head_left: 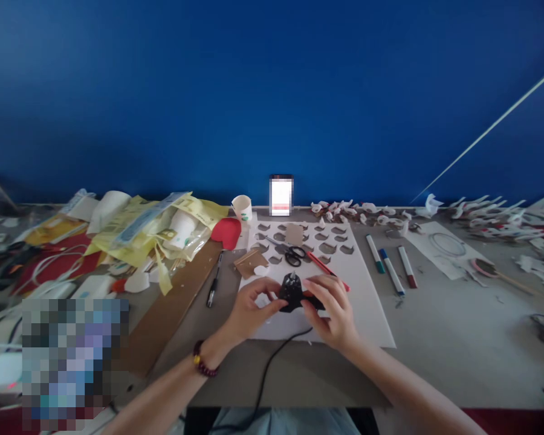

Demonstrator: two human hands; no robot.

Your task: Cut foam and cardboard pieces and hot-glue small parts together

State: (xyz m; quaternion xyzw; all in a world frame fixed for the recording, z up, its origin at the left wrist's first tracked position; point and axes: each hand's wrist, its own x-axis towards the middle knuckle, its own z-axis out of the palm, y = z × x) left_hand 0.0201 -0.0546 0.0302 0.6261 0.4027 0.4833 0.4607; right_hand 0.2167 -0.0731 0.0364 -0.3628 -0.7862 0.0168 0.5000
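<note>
Both of my hands hold a small black corded tool (294, 292), likely a glue gun, over a white sheet (372, 302) full of cut-out holes. My left hand (252, 307) pinches its left side with thumb and fingers. My right hand (330, 311) wraps its right side, fingers curled. The tool's black cord (272, 362) trails down toward my body. A beaded bracelet (202, 359) sits on my left wrist.
Black scissors (294, 255), a red pen (326, 269) and a cardboard scrap (250, 263) lie on the sheet. Three markers (392, 269) lie to the right. A black pen (214, 283), red shape (226, 232), paper cup (242, 207) and yellow bags (154, 232) crowd the left. Paper cutouts (362, 212) line the back.
</note>
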